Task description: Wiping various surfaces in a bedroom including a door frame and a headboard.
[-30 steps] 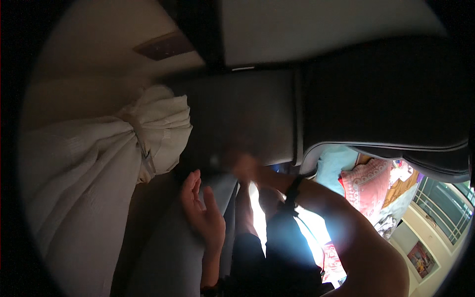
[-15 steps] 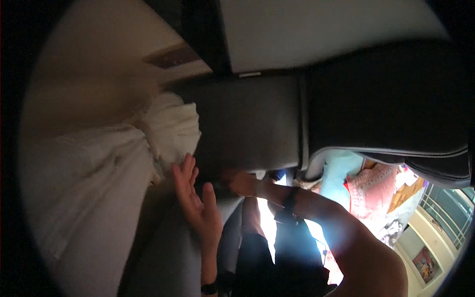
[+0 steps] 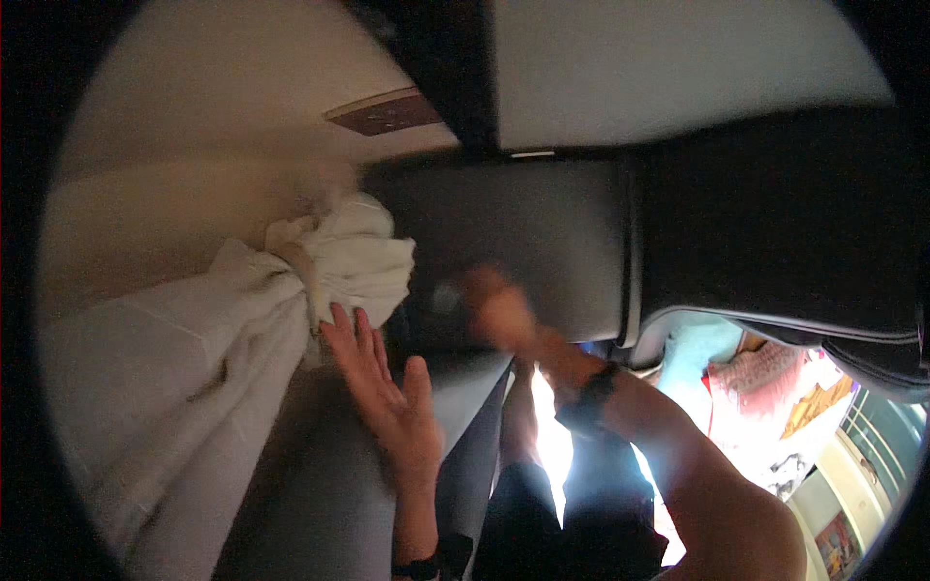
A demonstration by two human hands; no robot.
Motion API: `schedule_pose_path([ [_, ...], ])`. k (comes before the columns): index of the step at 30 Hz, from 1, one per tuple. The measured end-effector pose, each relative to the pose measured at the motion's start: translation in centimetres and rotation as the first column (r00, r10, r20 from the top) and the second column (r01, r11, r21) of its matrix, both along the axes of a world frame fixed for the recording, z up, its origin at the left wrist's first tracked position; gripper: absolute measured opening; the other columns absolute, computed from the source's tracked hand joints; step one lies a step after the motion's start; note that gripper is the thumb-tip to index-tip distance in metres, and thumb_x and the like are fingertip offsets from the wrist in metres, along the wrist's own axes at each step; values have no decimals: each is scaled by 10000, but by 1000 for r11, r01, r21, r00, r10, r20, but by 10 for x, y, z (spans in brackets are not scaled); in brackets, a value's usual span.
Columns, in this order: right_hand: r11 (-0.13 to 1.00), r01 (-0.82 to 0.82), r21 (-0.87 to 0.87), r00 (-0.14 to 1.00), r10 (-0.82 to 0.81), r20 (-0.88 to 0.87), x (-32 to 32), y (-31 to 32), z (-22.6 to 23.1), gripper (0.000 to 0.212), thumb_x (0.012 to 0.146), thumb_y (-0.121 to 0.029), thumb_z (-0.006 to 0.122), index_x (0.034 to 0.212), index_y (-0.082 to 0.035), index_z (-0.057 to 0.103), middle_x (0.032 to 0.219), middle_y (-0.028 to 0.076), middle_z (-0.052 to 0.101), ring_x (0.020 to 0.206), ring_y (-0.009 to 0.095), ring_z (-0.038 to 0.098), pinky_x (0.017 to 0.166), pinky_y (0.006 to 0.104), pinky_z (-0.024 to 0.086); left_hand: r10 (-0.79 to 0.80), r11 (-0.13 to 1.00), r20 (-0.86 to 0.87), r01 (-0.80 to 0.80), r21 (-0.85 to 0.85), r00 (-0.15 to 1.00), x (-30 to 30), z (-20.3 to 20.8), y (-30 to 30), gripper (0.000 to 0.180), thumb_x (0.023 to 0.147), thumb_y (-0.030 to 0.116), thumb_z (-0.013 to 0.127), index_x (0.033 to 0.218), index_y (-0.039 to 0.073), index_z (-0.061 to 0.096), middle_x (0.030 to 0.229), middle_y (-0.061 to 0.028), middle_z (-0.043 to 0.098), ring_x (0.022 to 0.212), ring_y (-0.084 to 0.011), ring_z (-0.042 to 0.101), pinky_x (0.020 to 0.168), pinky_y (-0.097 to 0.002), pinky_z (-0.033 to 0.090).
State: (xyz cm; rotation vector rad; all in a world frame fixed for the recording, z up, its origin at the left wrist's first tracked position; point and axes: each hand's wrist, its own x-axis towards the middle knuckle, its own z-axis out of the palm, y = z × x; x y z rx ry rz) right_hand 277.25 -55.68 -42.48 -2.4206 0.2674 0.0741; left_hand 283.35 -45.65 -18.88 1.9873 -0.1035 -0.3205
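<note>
My left hand (image 3: 392, 407) is open, its fingers stretched out and palm turned up. Its fingertips reach the lower edge of a white gathered curtain (image 3: 358, 252), bunched by a pale band; whether they touch it I cannot tell. Over the dark leather-look padded surface (image 3: 572, 242) is my right hand (image 3: 504, 310), smeared by motion. A small pale blurred patch (image 3: 446, 296) shows beside its fingers, and what that is I cannot make out. Dark bands circle both my wrists.
A large black padded piece (image 3: 775, 203) stands at the right. Beyond it lie a light-blue cloth (image 3: 693, 353) and a pink patterned cloth (image 3: 760, 382). A brown plate (image 3: 387, 112) is fixed to the wall above the curtain. My bare leg (image 3: 520, 426) shows below.
My right hand has moved up and slightly right over the dark surface, now more blurred. My left hand stays open near the curtain. The whole view has shifted a little.
</note>
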Motion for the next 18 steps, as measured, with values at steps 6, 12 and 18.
schedule_pose_path([
  [6, 873, 444, -205, 892, -408, 195, 94, -93, -16, 378, 837, -25, 633, 1214, -22, 608, 1162, 169, 597, 1057, 317, 576, 861, 431, 526, -36, 998, 73, 32, 59, 997, -4, -3, 10, 935, 953, 355, 611, 1574, 46, -16, 1633, -170, 156, 1477, -371, 234, 1203, -499, 165],
  [12, 994, -107, -2, 934, 101, 344, 149, 3, -9, 345, 794, -43, 577, 1130, -28, 658, 1172, 137, 596, 1083, 346, 554, 942, 414, 509, -70, 996, 94, 64, 65, 993, -12, -7, 21, 936, 955, 355, 614, 1570, 26, -10, 1627, -177, 177, 1459, -372, 277, 1194, -492, 184],
  [18, 878, -478, 37, 860, 459, 223, 65, 42, -9, 222, 747, -151, 647, 916, -37, 733, 1136, 133, 641, 1039, 321, 581, 951, 385, 507, -65, 997, 92, 62, 38, 994, -19, -6, 27, 932, 951, 350, 626, 1574, 33, 9, 1627, -174, 179, 1452, -371, 291, 1189, -494, 197],
])
